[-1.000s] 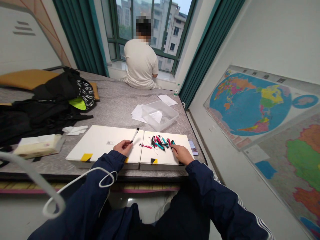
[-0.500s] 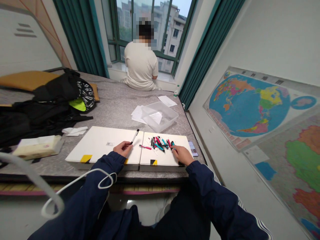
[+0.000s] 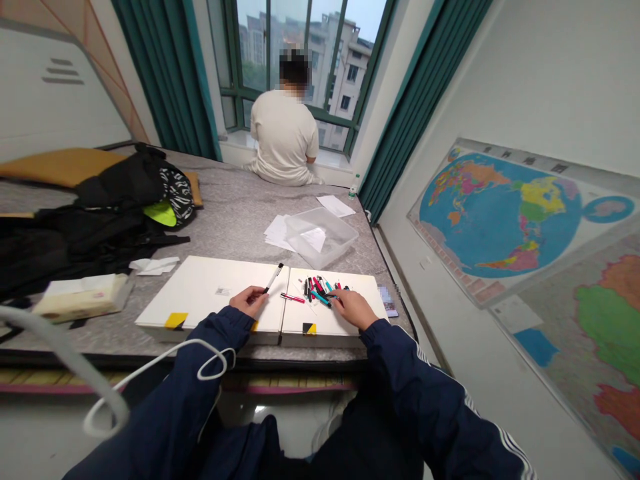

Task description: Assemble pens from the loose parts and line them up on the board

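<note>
head; left hand (image 3: 249,301) pinches slim black pen (image 3: 273,277); right hand (image 3: 354,309) curled on plastic pens (image 3: 315,288)

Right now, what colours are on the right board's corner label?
Yellow and black; the label shows best in the head view.

view from a head-worn camera, facing forward and down over the person's own forearms (image 3: 215,343) — the left hand (image 3: 247,301) and right hand (image 3: 356,309) close below, the white boards (image 3: 210,293) just beyond. a wide lens reaches to the far window (image 3: 300,67) — the wall map (image 3: 500,213) bowed at right.
</note>
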A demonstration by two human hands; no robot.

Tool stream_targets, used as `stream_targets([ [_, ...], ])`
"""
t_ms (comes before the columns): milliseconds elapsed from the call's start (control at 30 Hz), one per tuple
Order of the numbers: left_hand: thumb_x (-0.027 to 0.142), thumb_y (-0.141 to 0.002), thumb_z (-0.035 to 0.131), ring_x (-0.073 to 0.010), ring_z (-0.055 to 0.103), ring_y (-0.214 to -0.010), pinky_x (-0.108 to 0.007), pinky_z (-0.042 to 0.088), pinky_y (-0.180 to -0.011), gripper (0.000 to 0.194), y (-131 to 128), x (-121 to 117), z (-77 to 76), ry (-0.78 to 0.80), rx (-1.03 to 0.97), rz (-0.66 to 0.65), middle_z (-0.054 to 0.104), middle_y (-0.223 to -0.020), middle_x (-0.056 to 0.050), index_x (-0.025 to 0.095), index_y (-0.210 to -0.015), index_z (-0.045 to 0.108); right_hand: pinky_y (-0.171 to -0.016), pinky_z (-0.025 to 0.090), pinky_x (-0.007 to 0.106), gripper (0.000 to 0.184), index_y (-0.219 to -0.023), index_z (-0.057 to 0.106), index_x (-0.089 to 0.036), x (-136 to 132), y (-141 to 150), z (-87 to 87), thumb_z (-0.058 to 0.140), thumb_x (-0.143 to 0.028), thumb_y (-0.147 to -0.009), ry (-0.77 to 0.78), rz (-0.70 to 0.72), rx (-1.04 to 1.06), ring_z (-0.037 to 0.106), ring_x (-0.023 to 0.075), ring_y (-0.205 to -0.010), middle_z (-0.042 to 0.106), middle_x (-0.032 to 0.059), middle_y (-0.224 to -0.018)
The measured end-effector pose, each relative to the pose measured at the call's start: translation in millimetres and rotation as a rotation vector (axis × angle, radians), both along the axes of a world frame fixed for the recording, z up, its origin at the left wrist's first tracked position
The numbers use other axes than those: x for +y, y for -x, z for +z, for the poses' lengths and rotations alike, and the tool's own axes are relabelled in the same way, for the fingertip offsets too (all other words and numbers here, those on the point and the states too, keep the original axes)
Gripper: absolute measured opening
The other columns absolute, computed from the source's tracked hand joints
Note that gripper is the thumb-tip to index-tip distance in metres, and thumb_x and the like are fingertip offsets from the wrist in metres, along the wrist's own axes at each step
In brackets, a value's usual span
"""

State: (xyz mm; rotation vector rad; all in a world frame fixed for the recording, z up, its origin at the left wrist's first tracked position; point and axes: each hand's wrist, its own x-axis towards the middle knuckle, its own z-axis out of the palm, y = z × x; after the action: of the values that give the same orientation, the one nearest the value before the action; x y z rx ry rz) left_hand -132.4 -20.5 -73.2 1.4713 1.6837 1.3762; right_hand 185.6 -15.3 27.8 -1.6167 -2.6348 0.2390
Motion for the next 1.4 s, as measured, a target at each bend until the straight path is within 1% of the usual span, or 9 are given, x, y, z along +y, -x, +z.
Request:
stream_targets([
  [133, 0.045, -0.066, 0.064, -0.0172, 0.063, -0.066, -0.029, 0.051, -0.064, 0.034, -0.4, 0.5, -1.3, -0.008, 0.005, -0.002, 0.07, -0.074, -0.004, 0.018, -0.086, 0.067, -0.089, 0.038, 0.029, 0.038, -0.129, 0.05, -0.025, -1.1, 12.7, 1.6, 0.038, -0.032, -0.093, 0.034, 0.067, 0.006, 0.055, 0.021, -0.107, 0.06, 0.0072, -0.12],
  [267, 0.046, -0.066, 0.064, -0.0173, 0.062, -0.065, -0.03, 0.051, -0.065, 0.034, -2.0, 0.1, -0.8, -0.01, -0.015, 0.006, 0.069, -0.072, -0.004, 0.018, -0.085, 0.066, -0.087, 0.039, 0.033, 0.042, -0.135, 0.042, -0.03, -1.7, 21.8, 1.0, 0.038, -0.035, -0.093, 0.085, 0.127, -0.057, 0.057, 0.0231, -0.102, 0.061, 0.0093, -0.114],
  [400, 0.047, -0.065, 0.064, -0.0176, 0.062, -0.065, -0.03, 0.052, -0.065, 0.035, -3.4, -0.6, 1.3, -0.002, -0.021, 0.015, 0.069, -0.072, -0.004, 0.018, -0.085, 0.066, -0.086, 0.039, 0.035, 0.043, -0.135, 0.041, -0.029, -0.2, 23.5, -2.1, 0.038, -0.037, -0.093, 0.08, 0.084, -0.115, 0.057, 0.0245, -0.1, 0.062, 0.011, -0.111],
  [667, 0.045, -0.067, 0.063, -0.017, 0.062, -0.063, -0.029, 0.051, -0.063, 0.032, -2.8, 0.2, -0.4, -0.038, -0.007, 0.016, 0.069, -0.071, -0.004, 0.018, -0.084, 0.067, -0.083, 0.04, 0.032, 0.042, -0.132, 0.045, -0.028, -1.4, 8.9, -3.0, 0.04, -0.041, -0.092, 0.06, 0.03, -0.107, 0.058, 0.0239, -0.097, 0.061, 0.01, -0.109],
  [867, 0.043, -0.068, 0.063, -0.017, 0.063, -0.065, -0.028, 0.051, -0.064, 0.031, -1.3, -1.0, 0.3, -0.034, 0.008, -0.009, 0.069, -0.073, -0.004, 0.018, -0.086, 0.066, -0.087, 0.039, 0.031, 0.041, -0.13, 0.047, -0.025, 1.2, 11.0, -2.4, 0.039, -0.038, -0.093, 0.052, 0.044, -0.059, 0.055, 0.0228, -0.105, 0.06, 0.0093, -0.116],
  [1000, 0.043, -0.069, 0.063, -0.0167, 0.063, -0.065, -0.028, 0.051, -0.064, 0.031, -0.2, -1.2, 0.0, -0.02, 0.007, -0.024, 0.069, -0.073, -0.004, 0.018, -0.087, 0.066, -0.085, 0.039, 0.029, 0.033, -0.117, 0.059, -0.024, 18.3, 27.1, -2.6, 0.04, -0.033, -0.092, 0.007, 0.056, -0.073, 0.057, 0.0217, -0.101, 0.064, 0.0086, -0.109],
  [1133, 0.043, -0.068, 0.063, -0.016, 0.061, -0.062, -0.027, 0.05, -0.061, 0.03, -1.4, -0.8, -0.2, -0.034, 0.005, -0.008, 0.068, -0.069, -0.003, 0.018, -0.085, 0.066, -0.079, 0.04, 0.026, 0.026, -0.1, 0.067, -0.021, 46.0, 50.5, 0.5, 0.045, -0.028, -0.089, -0.002, 0.004, -0.132, 0.059, 0.0209, -0.096, 0.067, 0.009, -0.099],
  [1267, 0.042, -0.068, 0.063, -0.0153, 0.061, -0.061, -0.026, 0.049, -0.06, 0.03, -4.3, -0.5, 0.5, -0.052, -0.013, 0.01, 0.068, -0.068, -0.003, 0.017, -0.083, 0.066, -0.075, 0.039, 0.024, 0.023, -0.096, 0.07, -0.021, 66.6, 67.3, -0.2, 0.052, -0.022, -0.083, 0.06, -0.026, -0.166, 0.061, 0.0204, -0.092, 0.069, 0.0091, -0.096],
  [1400, 0.042, -0.068, 0.062, -0.0155, 0.061, -0.061, -0.026, 0.049, -0.06, 0.031, -4.5, 0.5, -1.4, -0.063, -0.023, 0.022, 0.067, -0.067, -0.003, 0.016, -0.083, 0.066, -0.072, 0.039, 0.023, 0.022, -0.092, 0.072, -0.019, 75.0, 71.9, -4.6, 0.054, -0.019, -0.08, 0.069, -0.048, -0.175, 0.062, 0.0202, -0.088, 0.069, 0.0104, -0.092],
])
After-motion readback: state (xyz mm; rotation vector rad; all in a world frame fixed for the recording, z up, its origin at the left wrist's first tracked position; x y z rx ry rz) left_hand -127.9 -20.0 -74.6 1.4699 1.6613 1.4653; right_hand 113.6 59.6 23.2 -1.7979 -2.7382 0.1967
